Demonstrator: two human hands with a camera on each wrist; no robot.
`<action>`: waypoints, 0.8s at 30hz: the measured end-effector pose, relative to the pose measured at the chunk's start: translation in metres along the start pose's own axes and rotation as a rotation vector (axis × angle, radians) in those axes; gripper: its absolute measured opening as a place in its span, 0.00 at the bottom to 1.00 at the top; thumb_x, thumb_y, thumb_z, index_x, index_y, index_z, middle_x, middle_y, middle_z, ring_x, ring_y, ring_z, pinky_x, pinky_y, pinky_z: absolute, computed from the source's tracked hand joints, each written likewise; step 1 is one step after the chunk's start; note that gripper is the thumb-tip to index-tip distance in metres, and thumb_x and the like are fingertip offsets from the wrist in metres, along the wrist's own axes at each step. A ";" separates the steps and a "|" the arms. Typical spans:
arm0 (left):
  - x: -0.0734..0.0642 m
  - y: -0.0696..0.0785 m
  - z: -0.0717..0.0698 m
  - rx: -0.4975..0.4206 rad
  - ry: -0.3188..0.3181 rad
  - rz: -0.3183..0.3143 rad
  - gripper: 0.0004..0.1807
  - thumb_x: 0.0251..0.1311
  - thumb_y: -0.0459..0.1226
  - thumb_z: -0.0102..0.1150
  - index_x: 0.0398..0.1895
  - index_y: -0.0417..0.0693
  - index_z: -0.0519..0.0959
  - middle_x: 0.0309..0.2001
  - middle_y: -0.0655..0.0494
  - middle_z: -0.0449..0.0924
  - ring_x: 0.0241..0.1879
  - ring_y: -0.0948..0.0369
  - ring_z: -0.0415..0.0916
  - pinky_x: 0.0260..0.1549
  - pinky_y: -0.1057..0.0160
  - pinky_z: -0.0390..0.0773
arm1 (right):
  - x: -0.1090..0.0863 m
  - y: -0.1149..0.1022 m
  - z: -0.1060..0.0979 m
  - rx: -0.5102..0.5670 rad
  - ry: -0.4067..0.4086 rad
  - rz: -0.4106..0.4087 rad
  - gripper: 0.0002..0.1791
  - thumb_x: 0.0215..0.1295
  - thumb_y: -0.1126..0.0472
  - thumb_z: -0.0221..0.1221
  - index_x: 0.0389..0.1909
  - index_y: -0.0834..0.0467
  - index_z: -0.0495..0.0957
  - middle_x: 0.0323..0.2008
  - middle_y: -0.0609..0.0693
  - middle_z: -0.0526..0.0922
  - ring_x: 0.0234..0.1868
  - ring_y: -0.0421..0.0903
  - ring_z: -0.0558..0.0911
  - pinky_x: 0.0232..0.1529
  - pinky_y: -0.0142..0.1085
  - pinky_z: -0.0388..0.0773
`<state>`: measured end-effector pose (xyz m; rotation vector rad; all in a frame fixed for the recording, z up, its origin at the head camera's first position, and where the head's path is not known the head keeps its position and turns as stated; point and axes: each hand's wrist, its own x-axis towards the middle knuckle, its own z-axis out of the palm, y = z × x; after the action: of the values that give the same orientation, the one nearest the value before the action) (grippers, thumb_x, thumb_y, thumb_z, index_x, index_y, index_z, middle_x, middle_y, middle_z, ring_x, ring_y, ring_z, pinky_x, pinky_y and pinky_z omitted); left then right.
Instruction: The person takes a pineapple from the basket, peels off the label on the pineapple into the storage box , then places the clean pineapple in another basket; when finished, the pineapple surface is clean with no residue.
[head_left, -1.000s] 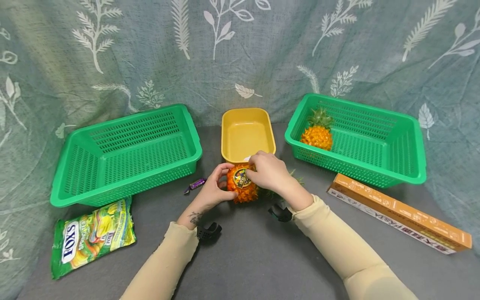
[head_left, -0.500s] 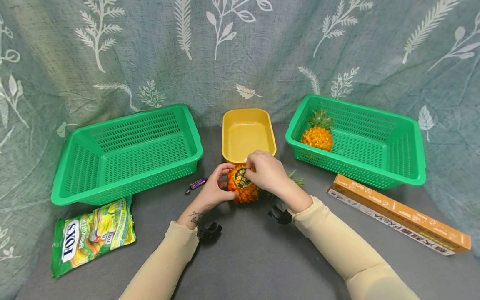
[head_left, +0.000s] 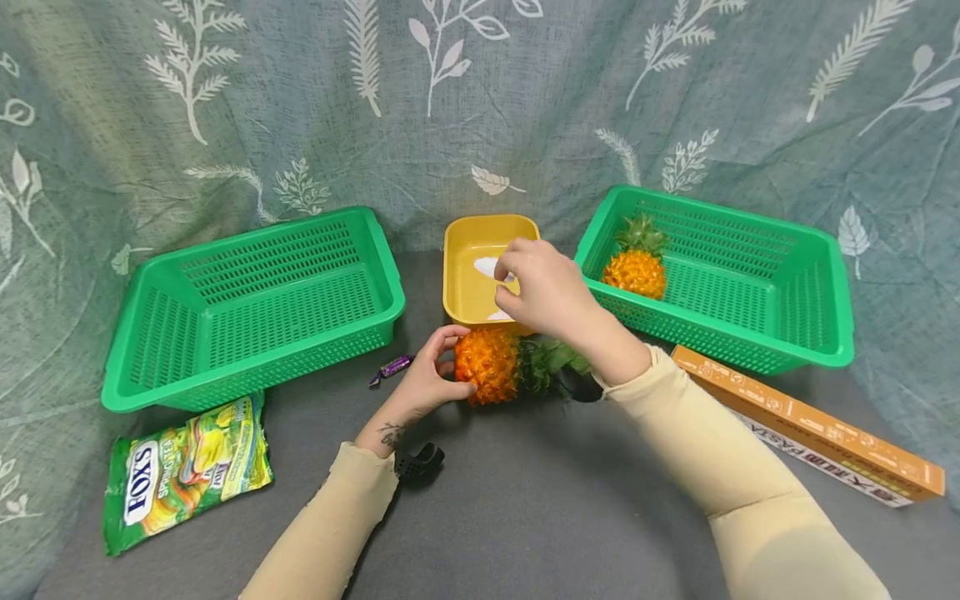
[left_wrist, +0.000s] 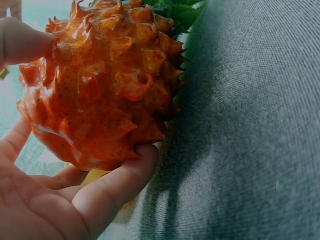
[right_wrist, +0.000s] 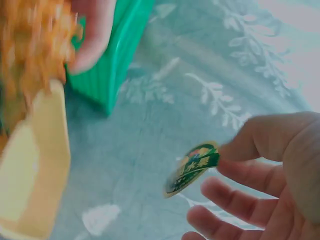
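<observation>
A small orange pineapple (head_left: 487, 367) lies on its side on the grey table, its green leafy crown (head_left: 551, 362) pointing right. My left hand (head_left: 431, 379) grips its base end, thumb in front and fingers behind, as the left wrist view also shows on the spiky skin (left_wrist: 100, 85). Above the yellow bin (head_left: 459, 292), my right hand (head_left: 551, 292) pinches an oval sticker (right_wrist: 192, 167) between thumb and forefinger. Its printed green and gold face shows in the right wrist view; the head view shows a white side (head_left: 487, 267).
A second pineapple (head_left: 636, 273) sits in the right green basket (head_left: 813, 292). Another green basket (head_left: 247, 367) stands at left, with a Fox's candy bag (head_left: 187, 475) before it. A purple-wrapped candy (head_left: 392, 369) lies near my left hand. An orange pasta box (head_left: 810, 425) lies at right.
The sticker has come off the pineapple in my right hand, which has moved up and away over the yellow bin. My left hand keeps its hold in the same place.
</observation>
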<state>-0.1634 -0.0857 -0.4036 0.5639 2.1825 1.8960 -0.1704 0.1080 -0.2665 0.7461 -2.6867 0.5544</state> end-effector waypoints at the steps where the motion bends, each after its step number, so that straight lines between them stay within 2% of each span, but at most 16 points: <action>1: 0.000 0.000 0.000 0.002 0.001 -0.001 0.38 0.39 0.21 0.61 0.59 0.39 0.61 0.57 0.37 0.64 0.47 0.49 0.70 0.42 0.61 0.74 | 0.005 0.002 -0.003 -0.035 -0.008 0.001 0.08 0.57 0.67 0.55 0.34 0.59 0.82 0.37 0.53 0.80 0.36 0.52 0.77 0.26 0.41 0.74; 3: 0.000 0.000 0.000 0.004 0.001 -0.003 0.38 0.38 0.21 0.61 0.59 0.39 0.61 0.57 0.37 0.64 0.46 0.49 0.70 0.42 0.61 0.73 | 0.015 0.006 -0.006 -0.114 -0.029 -0.003 0.12 0.58 0.70 0.51 0.35 0.58 0.83 0.35 0.53 0.80 0.32 0.51 0.76 0.22 0.39 0.71; 6: 0.000 -0.001 0.000 0.001 0.003 -0.006 0.38 0.38 0.21 0.61 0.59 0.39 0.61 0.57 0.37 0.64 0.46 0.49 0.70 0.42 0.61 0.73 | 0.032 0.017 -0.005 -0.201 -0.070 -0.012 0.15 0.61 0.72 0.47 0.30 0.56 0.82 0.29 0.52 0.76 0.25 0.48 0.71 0.19 0.35 0.63; 9: 0.000 -0.001 0.000 0.000 0.002 -0.007 0.38 0.38 0.20 0.61 0.59 0.40 0.61 0.57 0.37 0.64 0.47 0.48 0.70 0.42 0.61 0.73 | 0.049 0.029 -0.001 -0.254 -0.156 0.005 0.15 0.63 0.72 0.45 0.21 0.56 0.74 0.25 0.52 0.68 0.24 0.46 0.61 0.22 0.36 0.54; 13: -0.001 0.000 0.000 0.008 0.000 -0.015 0.38 0.39 0.21 0.61 0.59 0.40 0.61 0.58 0.38 0.63 0.49 0.48 0.68 0.44 0.60 0.73 | 0.066 0.043 0.009 -0.301 -0.285 0.043 0.15 0.65 0.72 0.45 0.22 0.55 0.72 0.27 0.51 0.69 0.26 0.46 0.62 0.24 0.38 0.57; 17: -0.001 0.000 -0.001 0.008 -0.001 -0.023 0.38 0.39 0.21 0.61 0.59 0.40 0.61 0.58 0.38 0.63 0.50 0.47 0.68 0.44 0.59 0.73 | 0.078 0.053 0.020 -0.383 -0.382 0.056 0.13 0.67 0.69 0.46 0.33 0.55 0.78 0.33 0.53 0.76 0.30 0.49 0.71 0.29 0.41 0.69; 20: -0.001 0.001 0.000 0.004 -0.002 -0.026 0.38 0.39 0.21 0.61 0.59 0.40 0.61 0.58 0.38 0.62 0.50 0.47 0.68 0.44 0.59 0.73 | 0.084 0.055 0.027 -0.431 -0.425 0.068 0.10 0.67 0.67 0.49 0.36 0.55 0.79 0.35 0.54 0.77 0.33 0.52 0.74 0.32 0.44 0.74; 24: -0.001 0.002 0.000 -0.001 -0.003 -0.026 0.38 0.39 0.21 0.61 0.60 0.40 0.61 0.58 0.38 0.62 0.49 0.47 0.67 0.44 0.58 0.73 | 0.088 0.054 0.033 -0.446 -0.445 0.090 0.09 0.67 0.65 0.49 0.36 0.55 0.78 0.35 0.54 0.77 0.34 0.52 0.75 0.33 0.45 0.75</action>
<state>-0.1617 -0.0861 -0.4018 0.5351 2.1770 1.8819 -0.2779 0.0980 -0.2775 0.6802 -3.0888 -0.2284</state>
